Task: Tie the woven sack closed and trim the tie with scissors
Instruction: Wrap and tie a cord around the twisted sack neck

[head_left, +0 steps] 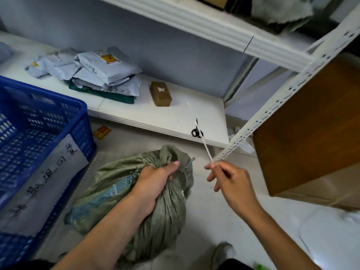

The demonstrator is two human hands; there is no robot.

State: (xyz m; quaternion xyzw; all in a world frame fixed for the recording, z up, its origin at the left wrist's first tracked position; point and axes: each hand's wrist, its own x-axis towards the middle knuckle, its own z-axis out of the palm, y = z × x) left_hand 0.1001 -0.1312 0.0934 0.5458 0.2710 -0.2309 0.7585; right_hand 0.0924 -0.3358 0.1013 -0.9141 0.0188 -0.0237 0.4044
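Left hand (155, 182): fingers curled tight round the gathered neck of the woven sack (167, 215), which sits on the floor. Right hand (229, 180): just right of the sack's neck, thumb and forefinger pinching a thin white tie (206, 151), other fingers loosely spread. Scissors (197, 131): black-handled, beyond the sack, on the edge of a low white shelf (175, 117). Blue crate (39, 133): just left of the sack. Grey mailers (101, 73) and small cardboard box (160, 93): farther beyond the sack, same shelf. Large brown box (311, 133): right of the sack.
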